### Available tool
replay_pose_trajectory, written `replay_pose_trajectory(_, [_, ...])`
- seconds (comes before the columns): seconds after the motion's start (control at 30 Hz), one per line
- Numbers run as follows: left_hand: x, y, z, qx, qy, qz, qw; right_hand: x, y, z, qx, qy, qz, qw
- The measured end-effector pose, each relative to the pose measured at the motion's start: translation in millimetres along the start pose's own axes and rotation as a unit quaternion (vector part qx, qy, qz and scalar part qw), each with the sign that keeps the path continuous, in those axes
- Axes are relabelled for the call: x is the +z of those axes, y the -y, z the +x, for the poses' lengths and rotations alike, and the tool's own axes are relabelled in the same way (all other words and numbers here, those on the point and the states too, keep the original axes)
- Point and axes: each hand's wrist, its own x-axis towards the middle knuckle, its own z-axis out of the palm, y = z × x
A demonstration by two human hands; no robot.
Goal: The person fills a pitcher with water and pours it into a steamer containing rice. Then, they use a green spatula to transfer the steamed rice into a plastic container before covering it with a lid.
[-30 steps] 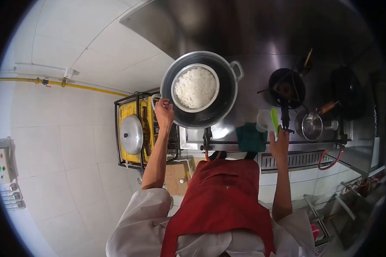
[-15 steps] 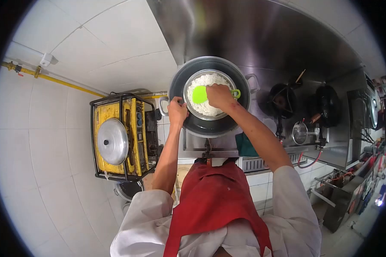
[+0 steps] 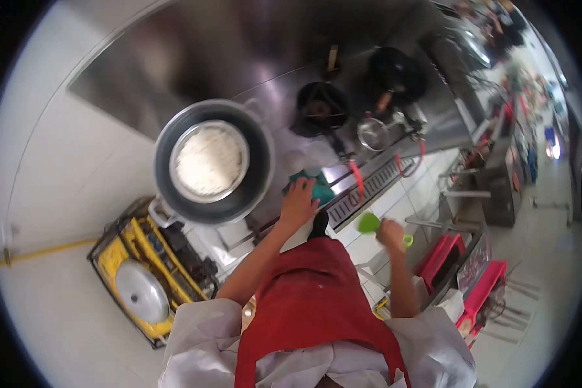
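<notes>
My left hand is on a green cloth at the counter's front edge, its fingers curled into the fabric. In my right hand, out to the right of the red apron, is a lime-green rice paddle, its looped handle end showing behind the fist. White rice fills a round metal bowl set inside a large, deep pot. Both hands are away from the pot.
A burner and a dark wok are at the back of the steel counter, with a strainer nearby. A yellow generator carries a metal lid at left. A pink tray is at lower right.
My left hand has gone from the pot's rim to the green cloth. My right hand has carried the paddle out of the rice and off to the right. The view has turned right.
</notes>
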Motion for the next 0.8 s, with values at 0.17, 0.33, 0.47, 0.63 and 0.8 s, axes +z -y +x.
replay_pose_trajectory(0.17, [63.5,-21.8,113.3,0.067,0.031,0.240,0.968,129.0,-42.9,-140.2,0.303,0.144,0.294,0.895])
replay_pose_trajectory(0.33, [131.1,39.4,166.4,0.101,0.058,0.300,0.947,200.5,-96.5,-194.8,0.347,0.113,0.430,0.826])
replay_pose_trajectory(0.47, [107.8,-83.1,129.5,-0.017,0.101,0.364,0.926,182.7,-163.9,-193.2,0.360,0.069,0.521,0.771])
replay_pose_trajectory(0.63, [160.9,-257.0,86.7,0.035,0.124,0.360,0.924,112.1,-255.1,-140.2,0.282,-0.044,0.656,0.699])
replay_pose_trajectory(0.8, [265.4,-419.7,102.2,0.248,0.148,0.217,0.932,50.4,-347.7,-51.5,0.123,-0.108,0.682,0.713])
